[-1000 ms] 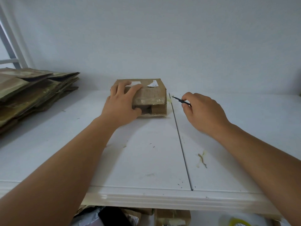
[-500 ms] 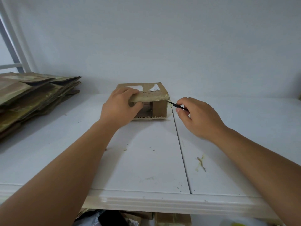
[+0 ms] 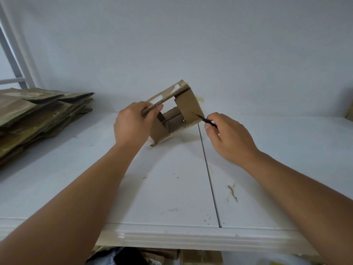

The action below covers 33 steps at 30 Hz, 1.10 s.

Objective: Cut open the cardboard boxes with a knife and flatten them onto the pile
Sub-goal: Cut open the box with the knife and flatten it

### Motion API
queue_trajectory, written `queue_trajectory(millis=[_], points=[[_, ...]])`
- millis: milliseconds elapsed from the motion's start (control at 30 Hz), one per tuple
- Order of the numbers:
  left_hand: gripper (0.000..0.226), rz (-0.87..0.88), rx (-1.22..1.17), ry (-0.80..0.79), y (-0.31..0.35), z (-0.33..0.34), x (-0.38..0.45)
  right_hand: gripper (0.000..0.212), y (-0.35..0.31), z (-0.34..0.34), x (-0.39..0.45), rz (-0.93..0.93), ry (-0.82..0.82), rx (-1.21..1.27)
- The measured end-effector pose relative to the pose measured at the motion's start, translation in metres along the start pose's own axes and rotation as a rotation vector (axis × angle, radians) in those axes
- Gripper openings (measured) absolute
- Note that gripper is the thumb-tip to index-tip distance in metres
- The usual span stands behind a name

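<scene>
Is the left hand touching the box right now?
Touching. The head view shows the left hand pinching the box's top flap between thumb and fingers.

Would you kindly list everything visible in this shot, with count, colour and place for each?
cardboard box: one, brown, opened and tilted, its low corner on the table at centre, near side open.
knife: one, dark, tip against the box's right panel.
pile of flattened cardboard: one stack, brown, on the table at far left.
table: one, white, with a seam running front to back.
tape scraps: a few, yellowish, on the table near the right forearm.
more cardboard: brown, below the table's front edge.
wall: white, behind.
left hand: grips the box's raised top edge.
right hand: holds the knife.
</scene>
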<state>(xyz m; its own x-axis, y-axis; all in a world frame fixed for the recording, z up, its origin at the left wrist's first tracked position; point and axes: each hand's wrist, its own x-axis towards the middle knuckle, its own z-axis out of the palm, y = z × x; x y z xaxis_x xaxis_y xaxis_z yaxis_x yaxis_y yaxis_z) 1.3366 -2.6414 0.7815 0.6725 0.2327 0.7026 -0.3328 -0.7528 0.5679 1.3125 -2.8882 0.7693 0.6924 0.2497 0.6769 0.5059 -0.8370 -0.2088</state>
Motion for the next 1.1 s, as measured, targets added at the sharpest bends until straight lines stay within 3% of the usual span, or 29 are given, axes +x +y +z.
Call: queue_trajectory(millis=[233,533,733,900,1100], points=[[0.027,0.011,0.095,-0.019,0.003,0.004,-0.003,0.02,0.003,0.002,-0.001,-0.033,-0.052,-0.068],[0.013,0.035,0.197,-0.068,0.004,0.004,-0.002,0.022,0.012,0.01,-0.002,-0.049,-0.289,-0.195],[0.021,0.102,0.193,-0.111,0.007,0.002,-0.005,0.02,0.005,0.007,0.0,-0.216,-0.134,-0.225],[0.032,0.158,0.216,-0.158,0.012,0.007,-0.008,0.029,-0.002,0.012,0.004,-0.341,-0.196,-0.294],[0.033,0.132,0.227,-0.159,0.008,0.008,-0.006,0.026,0.002,0.015,0.005,-0.317,-0.192,-0.274]])
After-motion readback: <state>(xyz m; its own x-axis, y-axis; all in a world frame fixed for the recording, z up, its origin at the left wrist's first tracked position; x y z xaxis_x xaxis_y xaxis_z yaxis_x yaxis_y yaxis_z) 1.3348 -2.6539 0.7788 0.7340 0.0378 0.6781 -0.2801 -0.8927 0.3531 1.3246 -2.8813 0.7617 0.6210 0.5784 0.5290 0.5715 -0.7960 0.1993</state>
